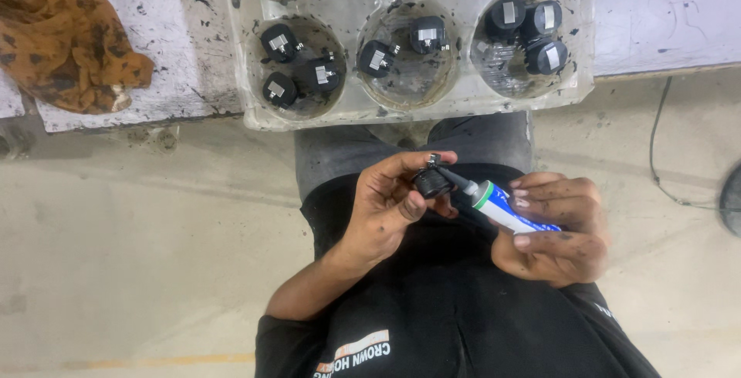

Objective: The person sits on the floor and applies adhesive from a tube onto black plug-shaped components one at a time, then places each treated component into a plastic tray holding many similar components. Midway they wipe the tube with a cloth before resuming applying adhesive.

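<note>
Over the lap, the left hand pinches a small black round part while the right hand wraps a white-and-blue squeeze tube, its dark nozzle touching the part, below the clear plastic tray of similar black parts on the counter.

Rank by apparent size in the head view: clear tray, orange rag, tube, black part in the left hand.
1. Clear tray, cut off at the top edge.
2. Orange rag, also cut off.
3. Tube, partly covered by the right hand.
4. Black part in the left hand.
Hands sit nearer the camera, so the last two look enlarged.
</note>
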Demonstrator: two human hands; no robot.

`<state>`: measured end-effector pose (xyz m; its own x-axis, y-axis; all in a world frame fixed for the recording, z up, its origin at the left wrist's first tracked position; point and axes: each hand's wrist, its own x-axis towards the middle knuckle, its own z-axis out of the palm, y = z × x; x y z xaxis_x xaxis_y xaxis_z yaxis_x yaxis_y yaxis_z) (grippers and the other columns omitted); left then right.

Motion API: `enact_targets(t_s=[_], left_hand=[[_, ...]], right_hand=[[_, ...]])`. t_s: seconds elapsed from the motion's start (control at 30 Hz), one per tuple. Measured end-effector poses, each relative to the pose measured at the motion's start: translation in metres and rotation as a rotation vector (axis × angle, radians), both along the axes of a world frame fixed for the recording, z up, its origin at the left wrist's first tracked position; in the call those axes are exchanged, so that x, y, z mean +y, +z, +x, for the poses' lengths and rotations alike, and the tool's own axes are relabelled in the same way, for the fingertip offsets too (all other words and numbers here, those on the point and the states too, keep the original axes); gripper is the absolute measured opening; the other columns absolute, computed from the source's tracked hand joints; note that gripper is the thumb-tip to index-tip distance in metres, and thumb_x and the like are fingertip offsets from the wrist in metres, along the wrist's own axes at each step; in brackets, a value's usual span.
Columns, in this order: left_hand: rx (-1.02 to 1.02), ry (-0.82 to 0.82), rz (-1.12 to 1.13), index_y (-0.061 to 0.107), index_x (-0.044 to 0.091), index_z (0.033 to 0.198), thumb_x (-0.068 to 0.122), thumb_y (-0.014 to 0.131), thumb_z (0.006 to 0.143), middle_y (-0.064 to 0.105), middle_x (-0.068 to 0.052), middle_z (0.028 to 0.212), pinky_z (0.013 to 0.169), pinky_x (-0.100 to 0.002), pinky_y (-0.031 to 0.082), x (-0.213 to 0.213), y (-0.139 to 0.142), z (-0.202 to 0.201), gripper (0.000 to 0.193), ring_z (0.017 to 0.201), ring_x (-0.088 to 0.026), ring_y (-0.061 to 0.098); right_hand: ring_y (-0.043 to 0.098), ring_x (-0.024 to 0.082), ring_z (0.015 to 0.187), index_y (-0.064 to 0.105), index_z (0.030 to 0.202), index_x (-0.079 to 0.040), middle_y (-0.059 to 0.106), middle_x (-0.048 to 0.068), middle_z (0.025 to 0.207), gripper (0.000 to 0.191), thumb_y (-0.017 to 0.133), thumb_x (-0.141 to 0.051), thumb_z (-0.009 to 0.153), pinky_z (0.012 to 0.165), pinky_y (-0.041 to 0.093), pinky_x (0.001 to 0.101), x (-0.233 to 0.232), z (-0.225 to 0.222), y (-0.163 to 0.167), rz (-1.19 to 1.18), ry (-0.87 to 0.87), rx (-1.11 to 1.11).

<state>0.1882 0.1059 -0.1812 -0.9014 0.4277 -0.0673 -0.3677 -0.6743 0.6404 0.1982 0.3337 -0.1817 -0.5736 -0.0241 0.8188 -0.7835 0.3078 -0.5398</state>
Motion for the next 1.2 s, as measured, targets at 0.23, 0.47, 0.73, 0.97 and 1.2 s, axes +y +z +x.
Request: enact_targets(t_s=[0.23, 0.47, 0.73, 0.97, 1.2], left_hand=[[0.051, 0.013, -0.119, 0.066, 0.002, 0.136, 0.018, 0.079, 0.101, 0.069, -0.018, 0.129, 0.082, -0.031, 0.065, -0.004, 0.017, -0.01, 0.041, 0.093, -0.017, 0.072], [0.919, 0.177, -1.055, 0.069, 0.01, 0.127, -0.001, 0.083, 0.095, 0.074, -0.008, 0.121, 0.089, -0.026, 0.07, -0.031, 0.082, -0.104, 0.036, 0.109, -0.018, 0.079], [1.505, -0.312, -1.492, 0.078, 0.015, 0.111, 0.014, 0.084, 0.076, 0.065, -0.009, 0.095, 0.073, -0.043, 0.055, -0.016, 0.121, -0.165, 0.035, 0.09, -0.029, 0.068], [1.477, -0.443, -1.661, 0.08, 0.024, 0.115, 0.004, 0.078, 0.078, 0.068, -0.004, 0.095, 0.076, -0.042, 0.057, 0.014, 0.119, -0.168, 0.042, 0.09, -0.027, 0.069], [1.277, -0.131, -1.655, 0.077, 0.011, 0.107, 0.028, 0.078, 0.096, 0.075, -0.008, 0.093, 0.065, -0.045, 0.056, 0.01, 0.118, -0.212, 0.02, 0.068, -0.028, 0.07]], right_hand=[[0.069, 0.024, 0.089, 0.054, 0.097, -0.01, 0.064, 0.014, 0.091, 0.036, 0.077, 0.0, 0.071, 0.071, 0.068, 0.0414, -0.005, 0.003, -0.001, -0.126, -0.121, 0.0], [0.064, 0.022, 0.076, 0.043, 0.101, -0.01, 0.058, 0.011, 0.087, 0.037, 0.075, -0.003, 0.085, 0.06, 0.067, 0.0355, 0.012, 0.008, -0.004, -0.323, -0.28, 0.137], [0.066, 0.023, 0.078, 0.042, 0.102, -0.01, 0.059, 0.012, 0.089, 0.037, 0.076, -0.006, 0.088, 0.062, 0.068, 0.0345, 0.013, 0.015, 0.003, -0.322, -0.29, 0.053], [0.066, 0.023, 0.081, 0.043, 0.099, -0.01, 0.06, 0.012, 0.089, 0.039, 0.079, -0.005, 0.085, 0.067, 0.068, 0.0382, 0.029, 0.013, 0.003, -0.322, -0.285, 0.026], [0.066, 0.023, 0.08, 0.044, 0.098, -0.01, 0.063, 0.012, 0.089, 0.04, 0.077, 0.004, 0.08, 0.069, 0.068, 0.0391, 0.04, 0.01, 0.003, -0.322, -0.265, 0.016]])
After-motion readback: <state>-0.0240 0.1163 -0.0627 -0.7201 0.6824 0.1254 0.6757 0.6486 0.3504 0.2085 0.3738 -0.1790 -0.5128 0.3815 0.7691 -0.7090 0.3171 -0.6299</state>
